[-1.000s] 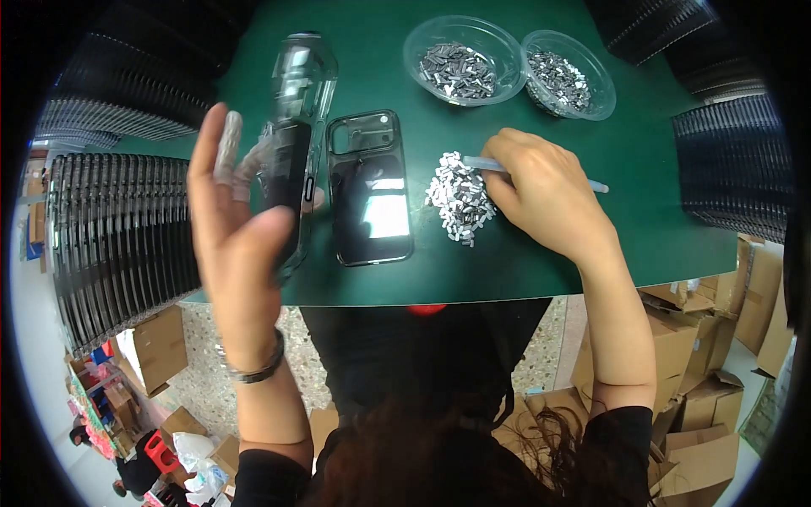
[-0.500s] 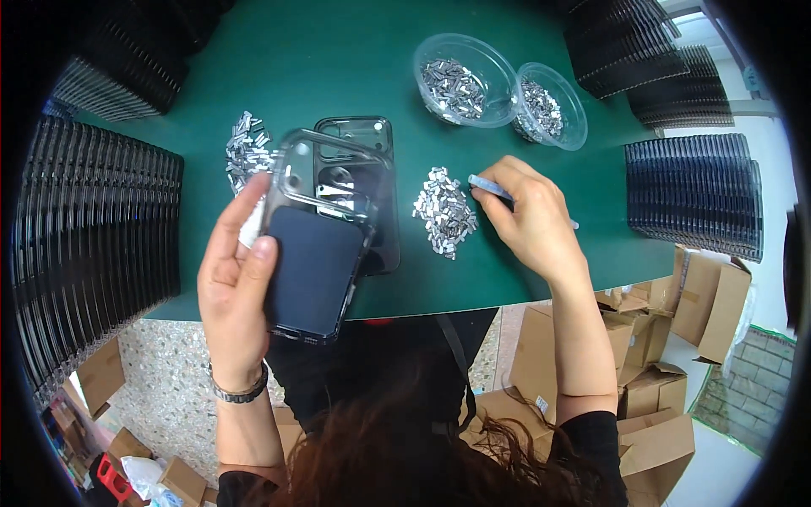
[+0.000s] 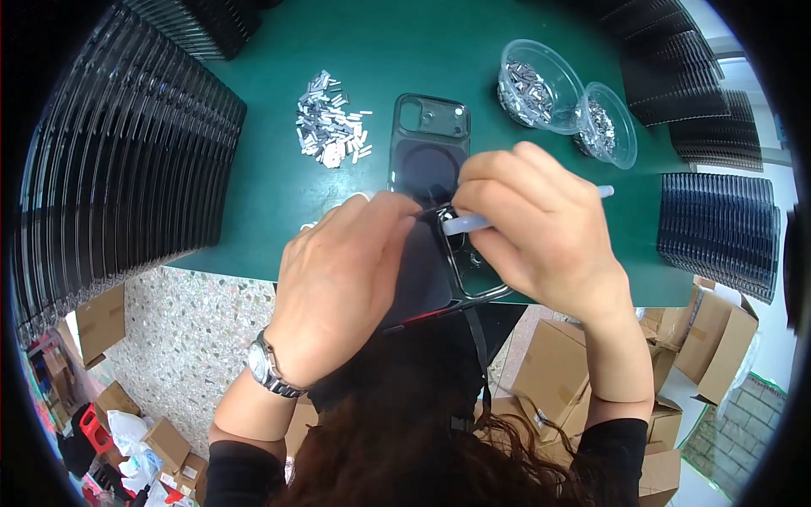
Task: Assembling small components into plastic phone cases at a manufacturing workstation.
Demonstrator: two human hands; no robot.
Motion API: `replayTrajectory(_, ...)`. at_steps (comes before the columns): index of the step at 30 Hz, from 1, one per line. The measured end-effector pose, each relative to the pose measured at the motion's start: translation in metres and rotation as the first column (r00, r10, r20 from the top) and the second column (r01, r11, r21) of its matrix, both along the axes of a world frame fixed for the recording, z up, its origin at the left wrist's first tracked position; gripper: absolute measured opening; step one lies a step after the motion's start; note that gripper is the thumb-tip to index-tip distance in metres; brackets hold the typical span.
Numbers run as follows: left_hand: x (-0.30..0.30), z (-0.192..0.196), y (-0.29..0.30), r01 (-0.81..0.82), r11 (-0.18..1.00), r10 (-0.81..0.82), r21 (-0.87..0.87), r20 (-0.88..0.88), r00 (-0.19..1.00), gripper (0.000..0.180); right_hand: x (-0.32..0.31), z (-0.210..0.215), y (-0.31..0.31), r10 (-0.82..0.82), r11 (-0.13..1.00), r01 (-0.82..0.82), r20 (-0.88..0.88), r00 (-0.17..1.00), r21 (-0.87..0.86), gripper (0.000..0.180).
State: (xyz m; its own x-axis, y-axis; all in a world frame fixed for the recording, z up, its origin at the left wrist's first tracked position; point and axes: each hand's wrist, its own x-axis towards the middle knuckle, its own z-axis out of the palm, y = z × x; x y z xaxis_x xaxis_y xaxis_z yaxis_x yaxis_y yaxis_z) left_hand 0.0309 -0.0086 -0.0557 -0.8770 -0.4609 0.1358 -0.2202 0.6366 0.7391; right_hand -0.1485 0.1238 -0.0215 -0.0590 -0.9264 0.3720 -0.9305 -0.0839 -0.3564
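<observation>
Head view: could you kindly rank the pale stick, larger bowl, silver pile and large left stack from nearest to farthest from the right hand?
1. Pale stick, in the right hand.
2. Larger bowl, beyond the hand.
3. Silver pile, to its left.
4. Large left stack, far left.

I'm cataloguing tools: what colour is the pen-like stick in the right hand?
The pen-like stick is pale, translucent bluish white; the head view shows it best.
</observation>
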Motion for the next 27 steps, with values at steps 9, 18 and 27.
replayTrajectory(9, 0.000, -0.003, 0.005, 0.023, 0.999, -0.023, 0.043, -0.001, 1.000, 0.008, 0.009, -0.005, 0.002, 0.069, 0.996, -0.052, -0.297, 0.952, 0.066, 0.015)
replayTrajectory(18, -0.001, 0.003, 0.007, 0.029, 0.999, -0.029, 0.029, 0.003, 1.000, 0.006, 0.013, -0.009, 0.008, -0.047, 0.997, 0.059, -0.198, 0.979, 0.056, 0.018)
replayTrajectory(27, -0.004, 0.000, -0.002, 0.016, 0.999, -0.014, -0.038, 0.051, 0.999, 0.016, 0.020, -0.013, 0.001, -0.155, 0.975, 0.105, 0.260, 0.953, 0.197, 0.016)
